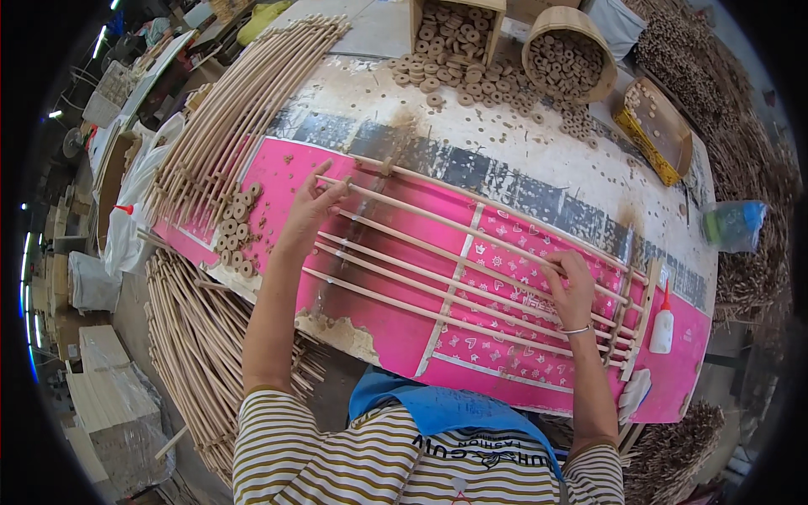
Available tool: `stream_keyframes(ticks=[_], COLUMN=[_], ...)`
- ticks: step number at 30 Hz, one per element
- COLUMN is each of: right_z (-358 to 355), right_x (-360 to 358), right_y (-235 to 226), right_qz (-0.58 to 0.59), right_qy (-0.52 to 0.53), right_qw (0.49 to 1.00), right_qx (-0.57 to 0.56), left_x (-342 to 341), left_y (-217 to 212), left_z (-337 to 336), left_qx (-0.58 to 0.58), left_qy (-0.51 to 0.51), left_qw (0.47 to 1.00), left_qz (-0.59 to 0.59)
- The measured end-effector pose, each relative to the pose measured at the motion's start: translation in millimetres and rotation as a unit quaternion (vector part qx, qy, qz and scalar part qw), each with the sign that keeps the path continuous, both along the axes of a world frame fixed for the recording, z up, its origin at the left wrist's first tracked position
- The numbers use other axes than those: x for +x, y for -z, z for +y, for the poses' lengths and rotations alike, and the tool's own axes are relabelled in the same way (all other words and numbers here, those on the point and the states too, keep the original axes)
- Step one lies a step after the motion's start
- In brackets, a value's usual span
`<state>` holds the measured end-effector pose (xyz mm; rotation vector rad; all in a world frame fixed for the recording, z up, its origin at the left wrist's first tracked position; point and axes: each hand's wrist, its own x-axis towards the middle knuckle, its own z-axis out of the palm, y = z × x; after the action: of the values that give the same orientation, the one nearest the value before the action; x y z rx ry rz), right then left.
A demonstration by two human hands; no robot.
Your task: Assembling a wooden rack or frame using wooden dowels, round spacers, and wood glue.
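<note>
Several long, thin wooden rods lie side by side across a pink sheet, their right ends at a wooden crosspiece. My left hand is at the left end of the second rod from the far side, pinching it with fingers partly spread. Farther along that same rod, my right hand grips it between thumb and fingers. A white glue bottle with a red tip stands right of the crosspiece. Small wooden discs with holes lie left of my left hand.
Bundles of rods lie at the far left and below the table's left edge. At the back, a wooden box and a round tub hold discs, with many spilled in front. A yellow-sided tray stands at the right.
</note>
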<state>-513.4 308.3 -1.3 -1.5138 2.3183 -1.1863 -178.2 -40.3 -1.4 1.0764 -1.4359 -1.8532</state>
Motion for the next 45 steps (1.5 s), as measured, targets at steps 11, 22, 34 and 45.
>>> stream_keyframes(ticks=[11, 22, 34, 45], right_z=[-14.8, -16.5, -3.4, -7.8], right_x=[-8.0, -20.2, -20.6, -29.1], right_y=[11.0, 30.9, 23.3, 27.2], right_qz=[0.022, 0.023, -0.023, 0.051], right_qy=[-0.011, -0.016, -0.018, -0.007], right_qw=[1.000, 1.000, 0.999, 0.997], right_qx=[0.005, -0.001, 0.044, 0.051], left_x=[6.1, 14.6, -16.6, -31.7], left_y=[31.2, 14.4, 4.8, 12.8], left_z=[-23.5, -21.3, -8.5, -12.3], left_qx=[-0.068, -0.390, -0.579, -0.547], left_qy=[0.017, -0.053, 0.126, 0.132], left_qw=[0.997, 0.877, 0.737, 0.773], left_qz=[-0.039, -0.276, -0.325, -0.293])
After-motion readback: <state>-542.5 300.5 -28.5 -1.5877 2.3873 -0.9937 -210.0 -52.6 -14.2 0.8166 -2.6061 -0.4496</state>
